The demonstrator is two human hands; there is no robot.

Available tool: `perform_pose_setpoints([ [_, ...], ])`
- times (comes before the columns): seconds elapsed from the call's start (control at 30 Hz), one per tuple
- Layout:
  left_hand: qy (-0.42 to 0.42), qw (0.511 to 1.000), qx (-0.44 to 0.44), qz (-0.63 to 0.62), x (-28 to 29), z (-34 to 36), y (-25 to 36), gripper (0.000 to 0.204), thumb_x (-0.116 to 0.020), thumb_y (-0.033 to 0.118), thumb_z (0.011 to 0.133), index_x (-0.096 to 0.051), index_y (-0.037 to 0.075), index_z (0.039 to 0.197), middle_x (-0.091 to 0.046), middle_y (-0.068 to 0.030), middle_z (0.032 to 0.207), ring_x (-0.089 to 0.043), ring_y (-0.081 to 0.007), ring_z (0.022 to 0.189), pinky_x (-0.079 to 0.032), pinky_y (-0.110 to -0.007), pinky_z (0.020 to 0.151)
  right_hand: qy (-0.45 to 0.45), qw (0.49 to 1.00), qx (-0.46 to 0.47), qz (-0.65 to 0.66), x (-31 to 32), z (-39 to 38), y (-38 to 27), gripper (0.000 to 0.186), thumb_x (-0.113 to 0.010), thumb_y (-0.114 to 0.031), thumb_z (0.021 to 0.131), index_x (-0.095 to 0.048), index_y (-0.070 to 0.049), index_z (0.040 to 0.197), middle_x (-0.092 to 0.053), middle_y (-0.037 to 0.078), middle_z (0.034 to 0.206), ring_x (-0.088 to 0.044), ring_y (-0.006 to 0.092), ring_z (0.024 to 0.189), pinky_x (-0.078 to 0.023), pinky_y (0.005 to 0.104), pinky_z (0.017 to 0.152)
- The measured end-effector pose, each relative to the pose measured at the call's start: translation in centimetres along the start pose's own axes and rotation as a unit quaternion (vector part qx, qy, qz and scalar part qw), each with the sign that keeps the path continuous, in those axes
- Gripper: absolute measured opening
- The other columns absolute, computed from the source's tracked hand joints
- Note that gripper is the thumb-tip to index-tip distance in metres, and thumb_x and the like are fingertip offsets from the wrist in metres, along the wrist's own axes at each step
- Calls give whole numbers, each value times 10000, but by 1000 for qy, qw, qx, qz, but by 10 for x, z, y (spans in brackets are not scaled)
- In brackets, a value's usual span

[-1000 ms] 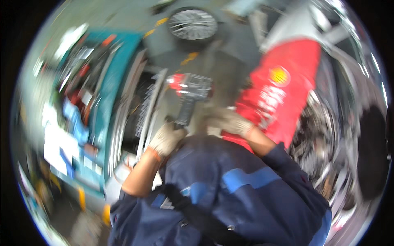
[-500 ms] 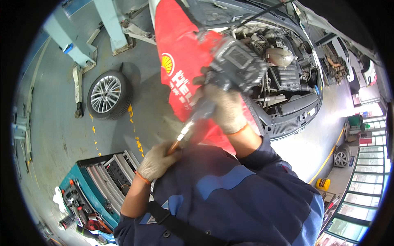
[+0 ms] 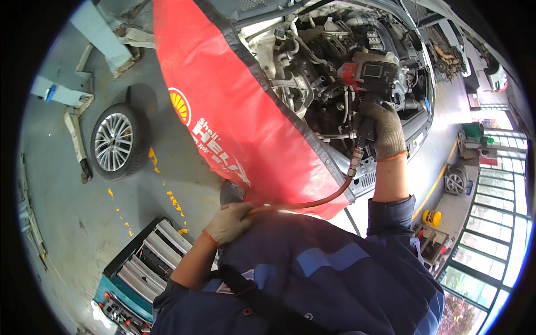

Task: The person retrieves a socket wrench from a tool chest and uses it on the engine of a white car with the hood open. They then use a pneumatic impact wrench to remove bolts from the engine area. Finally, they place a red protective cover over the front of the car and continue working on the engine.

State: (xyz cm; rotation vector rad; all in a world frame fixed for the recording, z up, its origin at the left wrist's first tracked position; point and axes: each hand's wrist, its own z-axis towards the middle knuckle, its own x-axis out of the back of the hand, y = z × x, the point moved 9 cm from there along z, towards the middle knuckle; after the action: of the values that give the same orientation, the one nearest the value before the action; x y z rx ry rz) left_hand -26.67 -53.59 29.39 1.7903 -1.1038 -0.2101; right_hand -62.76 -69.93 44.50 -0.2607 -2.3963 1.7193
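Note:
My right hand [image 3: 386, 129], in a knitted work glove, is closed round the handle of an air impact wrench [image 3: 375, 79] with a black and red body. The wrench is held over the open engine bay [image 3: 321, 75], hiding part of it. From the handle's lower end, past a metal fitting [image 3: 356, 159], a reddish-brown air hose [image 3: 321, 202] curves to the left. My left hand [image 3: 230, 223], gloved too, is closed round that hose close to my body. Below the wrench, a red fender cover [image 3: 251, 134] with a black border drapes over the car's side.
A wheel with a silver rim [image 3: 114, 141] lies on the floor at the left, near the pale lift post [image 3: 100, 36]. A teal tool cabinet [image 3: 125, 285] with drawers pulled out stands at the lower left. A yellow bucket [image 3: 431, 218] is on the right.
My right hand has carried the impact wrench right, from above the fender cover to over the engine bay. The hose now stretches in a long curve between my hands. The view has shifted right.

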Motion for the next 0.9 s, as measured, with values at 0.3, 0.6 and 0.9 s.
perform_pose_setpoints([
  [0.3,-59,997,-39,-41,47,67,-3,352,-676,372,987,-740,51,1116,-723,-206,980,-708,-363,953,-530,-449,843,78,993,-58,-61,6,69,39,178,-746,-98,860,-743,2,1008,-712,90,833,-678,192,667,-544,323,602],
  [0.6,-194,977,-88,-2,42,92,-4,318,-587,363,1014,-667,56,1040,-706,-207,1041,-673,-415,1065,-516,-503,931,101,960,-76,-251,-18,98,42,308,-795,-105,834,-753,-16,1125,-707,45,847,-646,158,690,-531,315,637],
  [0.9,-211,960,-184,-28,67,107,28,313,-611,360,1034,-690,57,1032,-696,-207,935,-691,-394,927,-527,-498,810,83,951,-272,-117,-8,106,43,173,-754,-147,880,-737,-16,991,-712,64,825,-666,177,646,-543,324,576],
])
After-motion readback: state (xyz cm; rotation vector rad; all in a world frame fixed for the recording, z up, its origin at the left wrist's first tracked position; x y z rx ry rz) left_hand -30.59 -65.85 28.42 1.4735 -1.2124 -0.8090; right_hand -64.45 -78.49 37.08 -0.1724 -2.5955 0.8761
